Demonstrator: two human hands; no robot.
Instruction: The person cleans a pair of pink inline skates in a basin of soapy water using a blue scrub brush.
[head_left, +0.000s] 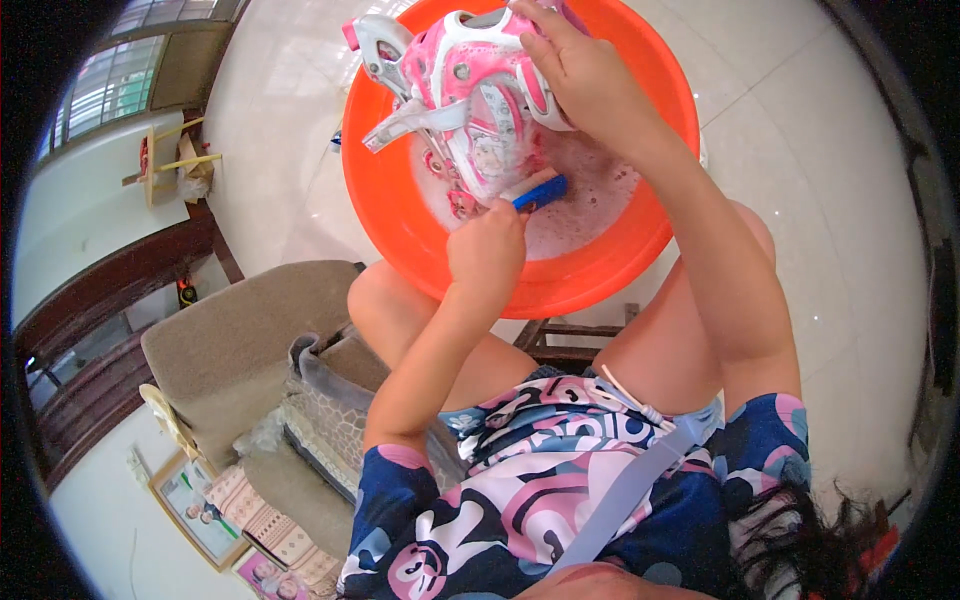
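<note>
A pink and white inline skate (457, 75) is tilted over an orange plastic basin (667, 90). Foam clings to its boot, and its lower part meets the soapy water (581, 214). A pale strap (416, 124) sticks out from the boot to the left. My right hand (574, 71) grips the skate at its upper right side, fingers over the cuff. In my left hand (487, 244) is a blue scrubbing brush (546, 195), its pale bristles turned up towards the underside of the boot. Whether the bristles touch it, I cannot tell.
A dark wooden stool frame (574, 337) shows beneath the basin, between my knees. To the left stands a brown upholstered sofa (247, 330). Pale floor tiles (787, 187) surround the basin. A framed picture (199, 510) and a small wooden stool (154, 165) are farther left.
</note>
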